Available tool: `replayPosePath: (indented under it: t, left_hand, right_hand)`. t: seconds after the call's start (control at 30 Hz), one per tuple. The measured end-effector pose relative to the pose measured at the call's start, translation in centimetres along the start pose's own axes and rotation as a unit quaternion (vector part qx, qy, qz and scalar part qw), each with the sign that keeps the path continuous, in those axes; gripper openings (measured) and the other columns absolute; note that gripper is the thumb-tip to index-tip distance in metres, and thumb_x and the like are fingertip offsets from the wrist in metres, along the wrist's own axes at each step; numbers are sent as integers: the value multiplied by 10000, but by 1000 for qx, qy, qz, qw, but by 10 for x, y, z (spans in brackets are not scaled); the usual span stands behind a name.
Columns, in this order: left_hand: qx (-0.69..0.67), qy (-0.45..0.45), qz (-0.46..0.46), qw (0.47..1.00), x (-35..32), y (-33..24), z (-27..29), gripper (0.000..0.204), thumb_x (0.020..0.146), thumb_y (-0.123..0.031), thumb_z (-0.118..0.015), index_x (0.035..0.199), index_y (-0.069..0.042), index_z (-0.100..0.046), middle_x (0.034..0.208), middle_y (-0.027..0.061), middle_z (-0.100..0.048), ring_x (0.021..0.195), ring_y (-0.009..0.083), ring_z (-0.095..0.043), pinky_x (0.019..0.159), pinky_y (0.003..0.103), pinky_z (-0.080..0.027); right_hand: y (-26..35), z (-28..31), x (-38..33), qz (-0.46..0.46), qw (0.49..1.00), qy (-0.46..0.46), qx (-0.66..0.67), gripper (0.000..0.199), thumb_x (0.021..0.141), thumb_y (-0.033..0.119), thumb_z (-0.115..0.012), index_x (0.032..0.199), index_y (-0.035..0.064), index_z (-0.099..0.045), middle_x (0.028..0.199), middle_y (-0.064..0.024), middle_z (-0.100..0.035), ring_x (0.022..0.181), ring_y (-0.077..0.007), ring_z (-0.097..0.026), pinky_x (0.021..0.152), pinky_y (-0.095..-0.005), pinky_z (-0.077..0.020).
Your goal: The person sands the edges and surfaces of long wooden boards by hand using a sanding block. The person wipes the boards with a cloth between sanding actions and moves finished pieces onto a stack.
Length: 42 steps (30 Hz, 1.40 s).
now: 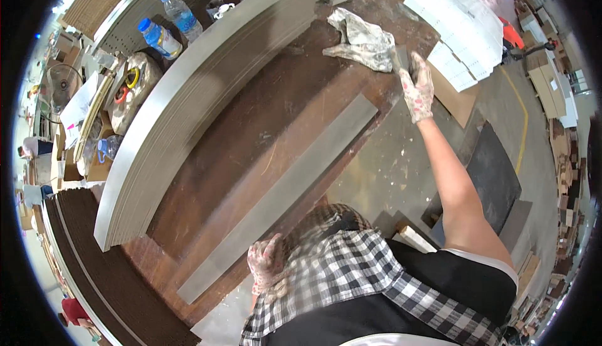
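A long flat grey strip [282, 198] lies slantwise across the brown worktable [251, 117]. By its near edge, close to my body, my left hand [266, 260] is curled closed in a white glove with red spots; anything inside the fist is hidden. My right hand [419, 89], gloved alike, reaches out past the table's right edge with its fingers extended and apart. Beside its fingertips is a small flat grey piece [400, 59]; whether they touch is unclear. A crumpled, stained white rag [364, 40] lies just left of that piece.
A tall stack of long grey panels [207, 89] runs along the table's far left side. Behind it stand two plastic bottles [182, 16] and yellow-handled scissors [132, 77]. Dark strips [106, 277] are stacked lower left. White perforated panels [458, 26] sit at upper right.
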<state>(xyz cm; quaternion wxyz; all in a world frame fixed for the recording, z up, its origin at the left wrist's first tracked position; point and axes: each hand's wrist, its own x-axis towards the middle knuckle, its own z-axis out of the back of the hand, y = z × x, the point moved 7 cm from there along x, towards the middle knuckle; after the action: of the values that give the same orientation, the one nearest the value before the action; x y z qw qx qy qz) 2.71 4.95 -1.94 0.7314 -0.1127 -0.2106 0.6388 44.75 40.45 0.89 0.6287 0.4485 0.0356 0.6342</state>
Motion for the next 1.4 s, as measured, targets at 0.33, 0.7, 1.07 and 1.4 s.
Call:
replayPosePath:
  t: [0.33, 0.7, 1.07, 1.4]
  left_hand:
    - [-6, -38, 2, 999, 21, -34, 35, 411, 729, -20, -680, 1127, -123, -660, 819, 54, -645, 721, 267, -593, 653, 389, -440]
    - [-326, -200, 72, 921, 113, -71, 29, 816, 713, -198, -819, 1422, -31, -452, 1422, 253, -440, 1293, 418, -466, 1077, 502, -409]
    - [31, -45, 78, 995, 37, -49, 7, 488, 861, -285, -647, 1332, -167, -604, 1437, 81, -527, 1378, 360, -411, 1159, 534, -271]
    - [35, -317, 409, 855, -236, 192, 124, 357, 876, 3, -499, 1205, -28, -632, 1156, 176, -621, 1109, 354, -569, 967, 455, -460]
  right_hand:
    - [-31, -99, 89, 13, 993, 23, -111, 612, 941, 332, -591, 1477, 116, -390, 1383, -206, -513, 1248, -373, -519, 1068, -438, -408]
    - [205, -43, -176, -77, 837, 236, 488, 629, 961, 48, -557, 1524, 41, -278, 1575, -112, -302, 1405, -248, -339, 1160, -393, -291]
    - [140, -63, -158, -126, 939, 160, 277, 564, 981, 176, -602, 1482, 57, -370, 1170, -51, -525, 1063, -159, -524, 945, -323, -448]
    - [82, -42, -117, -85, 962, 127, 228, 538, 990, 151, -587, 1477, 42, -389, 1090, -51, -539, 957, -134, -521, 912, -263, -433]
